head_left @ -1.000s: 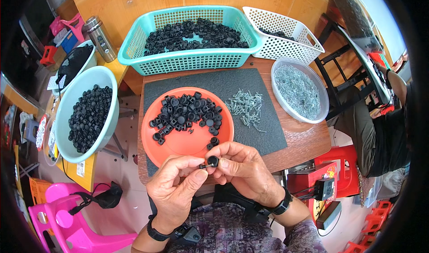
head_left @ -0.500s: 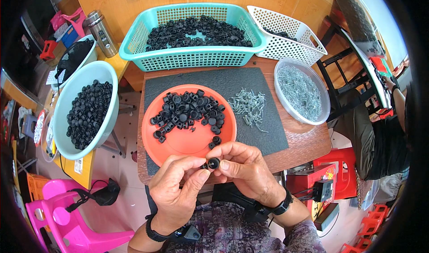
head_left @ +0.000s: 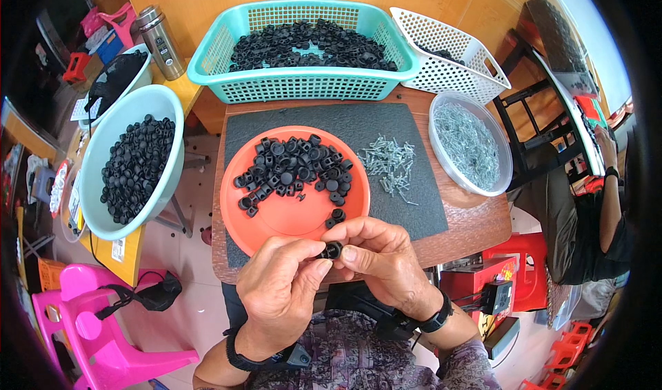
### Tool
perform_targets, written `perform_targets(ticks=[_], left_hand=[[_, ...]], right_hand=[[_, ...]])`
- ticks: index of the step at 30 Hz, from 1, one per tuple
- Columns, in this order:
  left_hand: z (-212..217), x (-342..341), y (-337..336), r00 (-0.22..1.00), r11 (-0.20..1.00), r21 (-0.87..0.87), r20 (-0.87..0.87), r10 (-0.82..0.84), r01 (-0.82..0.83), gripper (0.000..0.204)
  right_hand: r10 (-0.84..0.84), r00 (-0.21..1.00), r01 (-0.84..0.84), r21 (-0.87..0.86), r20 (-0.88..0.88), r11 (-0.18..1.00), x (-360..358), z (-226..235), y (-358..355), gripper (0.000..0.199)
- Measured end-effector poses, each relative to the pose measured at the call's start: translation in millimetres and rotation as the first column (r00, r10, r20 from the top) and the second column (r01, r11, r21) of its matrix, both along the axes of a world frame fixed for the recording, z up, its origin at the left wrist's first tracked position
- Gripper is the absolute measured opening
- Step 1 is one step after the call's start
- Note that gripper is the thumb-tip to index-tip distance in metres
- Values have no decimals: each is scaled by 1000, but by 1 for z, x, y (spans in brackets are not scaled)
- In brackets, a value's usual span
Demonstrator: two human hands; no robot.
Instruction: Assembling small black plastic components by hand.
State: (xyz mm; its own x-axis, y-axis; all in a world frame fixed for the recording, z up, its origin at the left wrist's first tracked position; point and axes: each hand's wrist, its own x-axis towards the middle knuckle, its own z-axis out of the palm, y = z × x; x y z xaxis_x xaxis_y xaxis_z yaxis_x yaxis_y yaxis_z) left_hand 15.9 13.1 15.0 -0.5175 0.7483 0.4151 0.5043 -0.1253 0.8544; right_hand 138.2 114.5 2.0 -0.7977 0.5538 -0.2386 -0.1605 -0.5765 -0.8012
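1. So, both hands are pinched together on one small round black plastic cap point(head_left: 332, 250), held just off the near rim of the round orange plastic plate point(head_left: 289, 217), which I'll use as the landmark for everything.
2. Left hand point(head_left: 279, 290) has thumb and forefinger closed narrow on the cap's left side, other fingers curled under.
3. Right hand point(head_left: 383, 255) grips it from the right, thumb tip pressed against the cap, fingers arched over the top. Fingertips of the two hands are touching or nearly so; can't tell if anything is going into the cap, it's too small.
4. On the plate sits a loose heap of black plastic caps point(head_left: 293, 173), mostly on its far half, with a few strays toward the near right edge.
5. Under the plate is a dark grey textured mat point(head_left: 414, 204) on the brown wooden table point(head_left: 476, 224).
6. Just right of the plate, on the mat, a small scatter of silver metal screws point(head_left: 389, 162).
7. Further right, a clear round plastic tub point(head_left: 471, 145) full of the same screws.
8. Beyond the plate, a teal plastic mesh basket point(head_left: 303, 83) loaded with black caps, with a white plastic mesh basket point(head_left: 448, 66) beside it.
9. Left of the plate, off the table, a pale blue round plastic basin point(head_left: 114, 162) holding more black caps.
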Motion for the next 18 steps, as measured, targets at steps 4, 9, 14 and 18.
perform_targets(ticks=[4, 9, 14, 18], left_hand=[[4, -1, -4, 999, 1000, 3, -35, 15, -14, 16], [0, -1, 0, 997, 1000, 5, -73, 8, -8, 16], [2, -2, -1, 996, 1000, -20, -92, -12, 10, 17], [1, -1, -2, 998, 1000, -22, -65, -5, 4, 17]], right_hand=[[9, 1000, -9, 16, -10, 1000, -2, 4, -2, 22], [-14, 1000, 14, 85, 3, 996, 0, -1, -2, 21], [-34, 999, 34, 132, -5, 991, 0, -2, -4, 22], [-47, 998, 50, 76, -36, 996, 1, -4, -4, 23]])
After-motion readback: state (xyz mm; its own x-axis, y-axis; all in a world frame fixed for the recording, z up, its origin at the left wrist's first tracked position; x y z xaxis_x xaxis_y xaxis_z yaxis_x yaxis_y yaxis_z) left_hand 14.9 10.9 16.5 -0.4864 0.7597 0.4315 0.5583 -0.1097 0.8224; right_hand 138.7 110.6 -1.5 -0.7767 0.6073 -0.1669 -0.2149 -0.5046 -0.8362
